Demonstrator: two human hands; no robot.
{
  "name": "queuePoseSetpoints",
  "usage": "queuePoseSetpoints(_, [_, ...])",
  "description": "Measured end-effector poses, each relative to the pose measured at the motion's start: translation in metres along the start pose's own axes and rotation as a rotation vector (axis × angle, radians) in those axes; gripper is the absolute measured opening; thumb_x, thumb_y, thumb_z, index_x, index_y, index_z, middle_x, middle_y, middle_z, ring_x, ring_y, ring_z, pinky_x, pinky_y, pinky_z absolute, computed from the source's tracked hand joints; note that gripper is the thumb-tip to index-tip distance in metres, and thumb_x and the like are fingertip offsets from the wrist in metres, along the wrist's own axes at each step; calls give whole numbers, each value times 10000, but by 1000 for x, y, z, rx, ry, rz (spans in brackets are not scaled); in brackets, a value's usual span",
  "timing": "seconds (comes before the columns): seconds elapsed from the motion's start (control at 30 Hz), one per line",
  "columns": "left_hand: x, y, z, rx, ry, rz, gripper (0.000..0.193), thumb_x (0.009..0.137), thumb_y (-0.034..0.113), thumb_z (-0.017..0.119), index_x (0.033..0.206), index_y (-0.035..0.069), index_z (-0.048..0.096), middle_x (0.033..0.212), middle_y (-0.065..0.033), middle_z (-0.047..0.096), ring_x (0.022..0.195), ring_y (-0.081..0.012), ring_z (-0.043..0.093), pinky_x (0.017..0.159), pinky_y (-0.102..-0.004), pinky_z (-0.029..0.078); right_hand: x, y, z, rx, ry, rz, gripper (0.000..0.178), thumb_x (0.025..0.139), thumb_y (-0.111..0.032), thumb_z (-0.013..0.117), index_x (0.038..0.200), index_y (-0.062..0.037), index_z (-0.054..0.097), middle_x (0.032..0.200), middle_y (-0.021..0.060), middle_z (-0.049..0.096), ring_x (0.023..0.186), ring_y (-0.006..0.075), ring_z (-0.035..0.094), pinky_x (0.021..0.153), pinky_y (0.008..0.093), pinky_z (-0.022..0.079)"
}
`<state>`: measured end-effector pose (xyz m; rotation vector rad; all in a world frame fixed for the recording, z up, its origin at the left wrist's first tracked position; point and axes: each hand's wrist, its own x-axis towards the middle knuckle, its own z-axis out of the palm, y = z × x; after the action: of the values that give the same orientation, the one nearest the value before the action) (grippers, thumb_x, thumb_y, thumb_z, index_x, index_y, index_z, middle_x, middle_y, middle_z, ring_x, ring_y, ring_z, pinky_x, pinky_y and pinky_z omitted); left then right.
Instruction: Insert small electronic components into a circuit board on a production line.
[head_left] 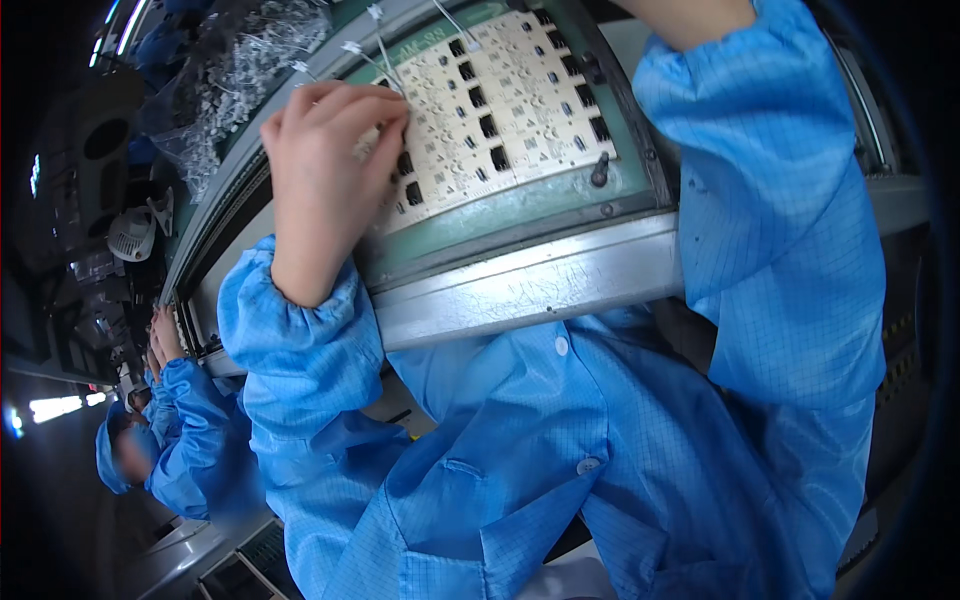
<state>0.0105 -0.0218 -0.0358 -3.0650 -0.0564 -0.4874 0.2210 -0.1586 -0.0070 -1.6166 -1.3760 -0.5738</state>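
Observation:
My left hand (325, 165) is over the left edge of a pale circuit board panel (535, 130). Its thumb and fingers are closed in a pinch, and whatever lies between the fingertips is hidden. Thin leads with small white ends (352, 47) stand up from the panel just beyond those fingers. Rows of black components dot the panel, which lies in a green fixture (490, 215) with a dark frame. Of my right arm, the blue sleeve (760, 150) and bare wrist (690, 18) show at the upper right; the hand itself is beyond the top edge.
A clear bag of many small white-and-grey parts (255, 70) lies at the far left. A metal rail (530, 290) runs along the near side of the fixture. At the left, another person in blue (195, 440) works along the same line.

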Motion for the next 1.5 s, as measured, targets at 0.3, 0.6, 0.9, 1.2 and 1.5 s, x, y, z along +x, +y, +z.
queuePoseSetpoints(0.3, [79,-38,14,-96,81,92,166,885,218,670,996,138,763,1018,-105,732,951,-354,654,823,-478,525,-20,13,-29,-35,103,106,101,858,-31,592,927,31,633,814,235,666,768,398,675,682,429,532])
queuePoseSetpoints(0.6, [127,-78,50,47,74,336,139,824,144,633,895,37,684,910,-166,706,855,-387,677,745,-462,542,-13,4,-14,75,-80,174,126,865,-36,611,915,48,690,836,214,698,788,357,700,713,381,553])
queuePoseSetpoints(0.9, [102,-123,16,-1312,241,-490,180,940,96,648,1074,-22,634,983,-113,725,847,-150,671,747,-244,527,-31,-51,4,190,-425,162,170,928,-84,680,1067,-2,734,946,111,759,879,191,736,783,293,578])
queuePoseSetpoints(1.2, [-10,-105,-5,-2243,258,-36,149,985,138,644,1084,28,647,1096,-112,721,962,-150,667,847,-234,523,-60,-54,30,259,-778,396,97,875,-68,725,933,10,728,898,67,664,765,135,611,729,264,497])
queuePoseSetpoints(1.5, [-31,-96,-56,-2265,159,-486,203,983,208,647,1123,64,674,1116,-74,731,1060,-164,661,962,-314,480,-51,-57,31,301,-822,726,107,906,-85,717,967,2,733,900,-8,660,747,49,532,688,201,424])
